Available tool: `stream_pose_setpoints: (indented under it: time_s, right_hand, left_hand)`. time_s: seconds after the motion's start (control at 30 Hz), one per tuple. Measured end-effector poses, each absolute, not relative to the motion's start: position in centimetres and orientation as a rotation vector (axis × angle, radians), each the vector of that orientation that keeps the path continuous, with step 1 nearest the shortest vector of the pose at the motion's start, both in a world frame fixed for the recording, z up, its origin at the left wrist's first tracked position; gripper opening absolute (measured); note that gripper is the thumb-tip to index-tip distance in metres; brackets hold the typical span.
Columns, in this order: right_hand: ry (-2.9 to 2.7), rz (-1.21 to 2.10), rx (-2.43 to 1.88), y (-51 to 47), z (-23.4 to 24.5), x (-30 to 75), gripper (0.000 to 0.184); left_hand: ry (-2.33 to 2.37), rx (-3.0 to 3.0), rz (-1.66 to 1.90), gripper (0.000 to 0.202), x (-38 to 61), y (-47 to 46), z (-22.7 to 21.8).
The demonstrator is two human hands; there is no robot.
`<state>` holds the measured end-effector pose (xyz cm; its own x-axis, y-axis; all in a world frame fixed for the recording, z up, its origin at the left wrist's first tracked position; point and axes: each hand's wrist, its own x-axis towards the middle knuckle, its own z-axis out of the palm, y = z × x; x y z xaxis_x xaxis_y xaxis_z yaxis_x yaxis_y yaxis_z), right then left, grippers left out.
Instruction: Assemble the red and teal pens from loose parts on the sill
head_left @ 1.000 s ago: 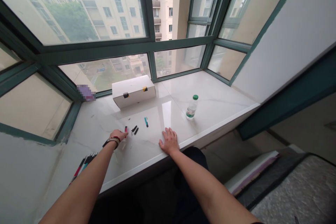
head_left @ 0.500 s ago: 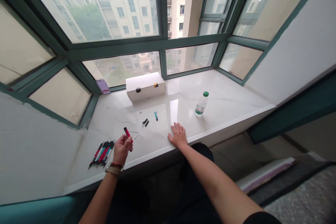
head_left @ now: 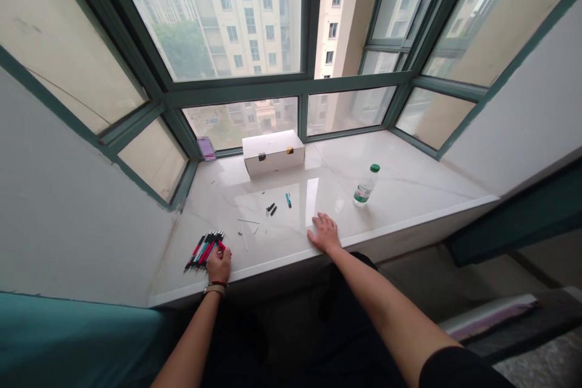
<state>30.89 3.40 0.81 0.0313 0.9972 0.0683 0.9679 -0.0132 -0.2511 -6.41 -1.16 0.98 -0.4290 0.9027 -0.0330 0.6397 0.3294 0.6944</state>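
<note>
Left hand sits closed against a pile of pens, any grip hidden. Right hand lies open on the marble sill; most pens look gathered, with a few loose pen parts left ahead of it.

One left hand; one right hand; one white cardboard box; one plastic water bottle; one bundle of pens, number uncountable; two black pen parts; one teal pen part; two thin white rods.
</note>
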Motion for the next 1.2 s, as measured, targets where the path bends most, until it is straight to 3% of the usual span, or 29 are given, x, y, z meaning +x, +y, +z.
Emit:
stream_pose_setpoints:
  time_s: [0.17, 0.37, 0.47, 0.63, 0.87, 1.2]
  right_hand:
    - [-2.065, 0.201, -2.093, 2.7, 0.7, 30.1, 0.059]
    - [-2.469, 0.273, -1.616, 3.2, 2.4, 21.8, 0.041]
    - [-2.445, 0.379, -1.625, 4.4, 3.2, 16.3, 0.027]
    - [-2.358, 0.524, -1.686, 5.9, 3.6, 11.3, 0.027]
    - [-2.651, 0.278, -1.734, 8.3, 4.3, 11.9, 0.024]
    - [-3.034, 0.238, -1.4, 11.2, 5.6, 9.0, 0.025]
  left_hand:
    - [2.364, 1.533, 0.742, 0.027, -4.9, -1.6, 1.0]
    - [2.393, 1.52, 0.72, 0.028, -4.5, -1.5, 1.0]
    - [2.359, 1.515, 0.799, 0.027, -4.7, -1.6, 0.8]
    - [2.301, 1.542, 0.885, 0.027, -4.9, -1.9, 0.5]
    - [2.272, 1.547, 0.916, 0.022, -5.1, -2.0, 0.2]
    - [2.301, 1.539, 0.909, 0.021, -4.8, -2.1, 0.4]
